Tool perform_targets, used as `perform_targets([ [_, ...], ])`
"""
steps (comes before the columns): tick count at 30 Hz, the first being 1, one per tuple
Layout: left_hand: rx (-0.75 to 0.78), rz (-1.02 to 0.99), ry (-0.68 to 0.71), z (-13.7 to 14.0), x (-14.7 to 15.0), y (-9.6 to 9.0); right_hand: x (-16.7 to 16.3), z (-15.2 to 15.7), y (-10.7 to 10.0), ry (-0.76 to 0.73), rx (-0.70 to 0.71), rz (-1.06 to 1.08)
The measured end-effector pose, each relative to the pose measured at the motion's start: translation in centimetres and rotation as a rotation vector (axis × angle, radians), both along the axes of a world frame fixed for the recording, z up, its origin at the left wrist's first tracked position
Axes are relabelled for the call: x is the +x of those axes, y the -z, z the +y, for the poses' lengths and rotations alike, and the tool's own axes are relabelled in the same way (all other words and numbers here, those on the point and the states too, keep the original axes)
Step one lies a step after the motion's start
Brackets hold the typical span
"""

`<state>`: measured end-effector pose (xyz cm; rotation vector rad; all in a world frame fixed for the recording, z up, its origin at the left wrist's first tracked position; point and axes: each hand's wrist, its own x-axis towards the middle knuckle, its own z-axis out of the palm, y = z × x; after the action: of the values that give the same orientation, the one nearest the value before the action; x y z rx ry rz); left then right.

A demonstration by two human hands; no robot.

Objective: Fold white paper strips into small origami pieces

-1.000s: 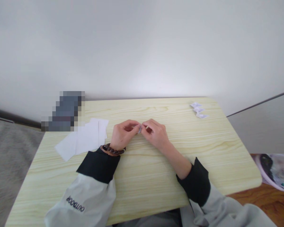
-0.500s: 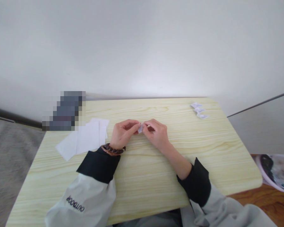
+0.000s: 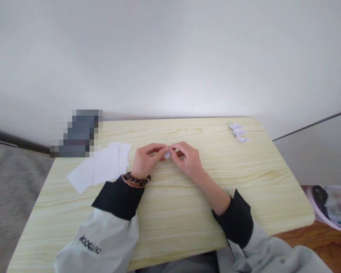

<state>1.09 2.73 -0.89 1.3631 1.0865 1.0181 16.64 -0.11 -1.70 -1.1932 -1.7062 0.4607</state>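
Here, a big white wall (image 3: 170,60) stands behind a pale table (image 3: 173,216). On the table's left side, some white sheets (image 3: 105,165) lie partly over each other, and just past them is a dark thing (image 3: 78,133), too blurry to name. The left hand (image 3: 146,161) and the right hand (image 3: 188,160) are close together at the middle. Three little folded papers (image 3: 239,132) lie in a row near the far right corner. A tiny white paper (image 3: 167,154) is between the hands, and the fingers of both pinch it
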Motion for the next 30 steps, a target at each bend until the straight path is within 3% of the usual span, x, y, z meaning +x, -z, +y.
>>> perform_targets([
  [8,0.057,0.08,-0.017,-0.1,0.17,0.19,0.13,0.04,-0.05,0.006,-0.009,0.026],
  [15,-0.006,0.021,-0.004,0.03,0.02,0.03,0.17,0.01,-0.11,0.013,-0.053,0.053],
  [20,-0.011,0.014,0.08,0.17,-0.26,0.31,0.29,0.04,-0.08,0.011,-0.096,0.059],
  [30,-0.071,-0.146,-0.085,0.27,0.03,-0.14,0.2,0.17,0.64,0.021,-0.195,0.217],
])
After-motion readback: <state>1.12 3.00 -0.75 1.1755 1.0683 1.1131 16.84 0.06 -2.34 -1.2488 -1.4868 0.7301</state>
